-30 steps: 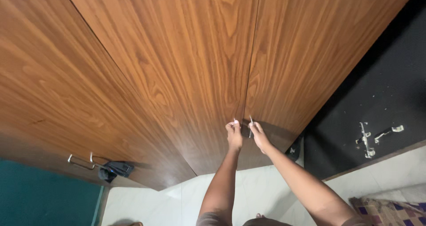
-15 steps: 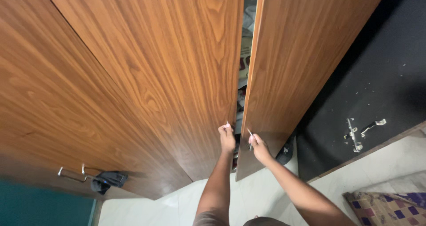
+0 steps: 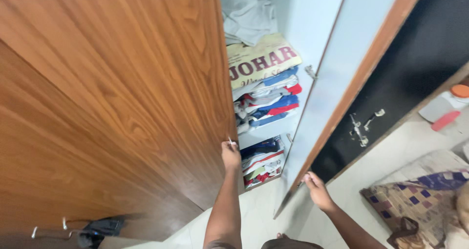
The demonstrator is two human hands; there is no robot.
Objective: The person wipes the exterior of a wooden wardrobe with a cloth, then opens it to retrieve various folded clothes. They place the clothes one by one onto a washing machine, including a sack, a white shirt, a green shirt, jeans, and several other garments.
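A tall wooden wardrobe stands in front of me with both doors swung apart. My left hand (image 3: 230, 156) grips the small metal handle at the edge of the left door (image 3: 146, 83). My right hand (image 3: 315, 185) holds the lower edge of the right door (image 3: 337, 83), whose pale inner face shows. Between the doors, shelves hold stacks of folded clothes (image 3: 264, 100), with a grey garment (image 3: 246, 14) on top and more folded clothes (image 3: 261, 161) lower down.
A dark door (image 3: 405, 68) with a metal latch (image 3: 361, 127) stands to the right. A patterned mat (image 3: 420, 200) lies on the pale tiled floor. An orange-lidded container (image 3: 459, 90) sits at far right. Another handle with dark cloth (image 3: 97, 227) hangs at lower left.
Both wardrobe doors have swung wide apart from nearly shut. My hands have spread with them, and the shelves of clothes have come into view.
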